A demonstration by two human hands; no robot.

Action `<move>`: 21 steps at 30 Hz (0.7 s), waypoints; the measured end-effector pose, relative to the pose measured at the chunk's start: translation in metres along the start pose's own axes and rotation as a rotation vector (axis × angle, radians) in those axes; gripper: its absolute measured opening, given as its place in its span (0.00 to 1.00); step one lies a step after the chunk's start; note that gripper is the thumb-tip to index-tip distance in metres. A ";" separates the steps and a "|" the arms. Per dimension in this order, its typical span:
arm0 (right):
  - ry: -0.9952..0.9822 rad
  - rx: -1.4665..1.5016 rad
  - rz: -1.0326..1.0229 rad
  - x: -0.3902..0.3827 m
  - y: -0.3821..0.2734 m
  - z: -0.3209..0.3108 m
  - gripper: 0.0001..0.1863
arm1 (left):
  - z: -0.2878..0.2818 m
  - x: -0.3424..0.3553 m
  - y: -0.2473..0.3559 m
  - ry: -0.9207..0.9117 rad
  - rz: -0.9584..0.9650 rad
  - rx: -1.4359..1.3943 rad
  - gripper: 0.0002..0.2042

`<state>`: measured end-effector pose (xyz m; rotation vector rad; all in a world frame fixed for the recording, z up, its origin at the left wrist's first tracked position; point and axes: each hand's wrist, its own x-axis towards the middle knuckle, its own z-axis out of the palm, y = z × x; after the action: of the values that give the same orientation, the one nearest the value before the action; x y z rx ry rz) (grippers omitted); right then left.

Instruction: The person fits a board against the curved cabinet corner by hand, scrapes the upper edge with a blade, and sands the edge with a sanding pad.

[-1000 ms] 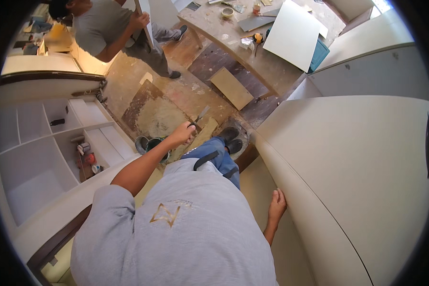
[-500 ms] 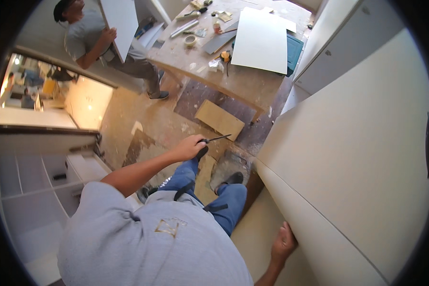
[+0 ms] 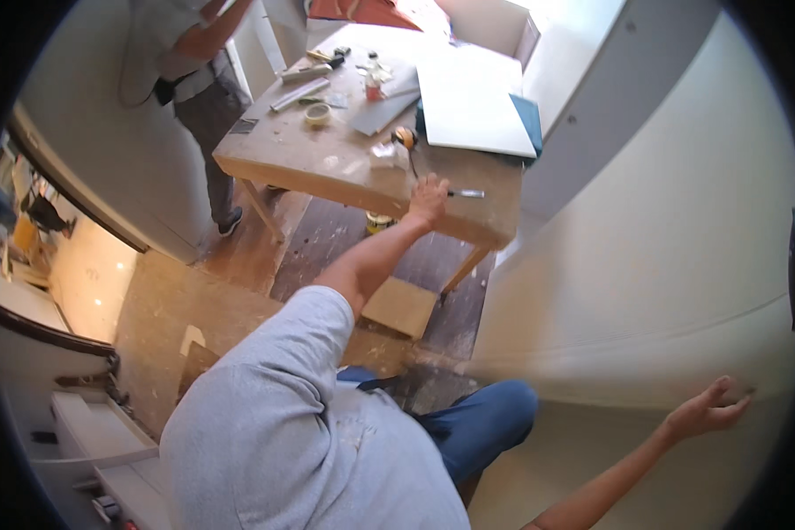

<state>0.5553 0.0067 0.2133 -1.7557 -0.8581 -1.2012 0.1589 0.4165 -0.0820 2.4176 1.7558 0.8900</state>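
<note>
My left hand point(image 3: 428, 200) is at the near edge of the wooden worktable point(image 3: 327, 163), its fingers closed around a slim tool point(image 3: 466, 193). The dark part and silvery end of that tool stick out to the right; its handle is hidden in the hand. At the right, my right hand point(image 3: 705, 410) is empty with its fingers apart. It is beside the blurred lower edge of a large pale panel point(image 3: 645, 265); whether it touches the panel I cannot tell. A tape measure point(image 3: 405, 137) and crumpled clear plastic point(image 3: 387, 156) lie just beyond my left hand.
A white board point(image 3: 473, 106) lies on the table near a roll of tape point(image 3: 317, 114) and a small bottle point(image 3: 373, 88). Below is a wooden board point(image 3: 401, 307) on the floor. Another person point(image 3: 205, 97) stands at the far left. Pale drawers point(image 3: 106, 424) are at lower left.
My left hand has gone from above my legs forward to the table edge with the tool. My right hand has left the panel edge and opened out to the right. The view has shifted.
</note>
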 end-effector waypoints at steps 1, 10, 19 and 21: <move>0.017 0.027 -0.021 0.001 -0.011 0.018 0.47 | 0.000 0.003 -0.015 -0.029 -0.012 0.030 0.13; 0.289 -0.244 -0.053 0.013 0.024 0.027 0.47 | 0.012 0.055 -0.054 -0.062 0.041 0.076 0.12; 0.288 -0.233 0.028 0.002 0.052 0.053 0.44 | -0.013 0.040 -0.163 0.383 0.237 0.003 0.10; 0.269 -0.253 0.049 0.017 0.030 0.025 0.46 | -0.029 0.056 -0.218 0.440 0.106 -0.121 0.14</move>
<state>0.5962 0.0181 0.2169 -1.7459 -0.5201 -1.5240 -0.0317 0.5370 -0.1075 2.3870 1.6319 1.5933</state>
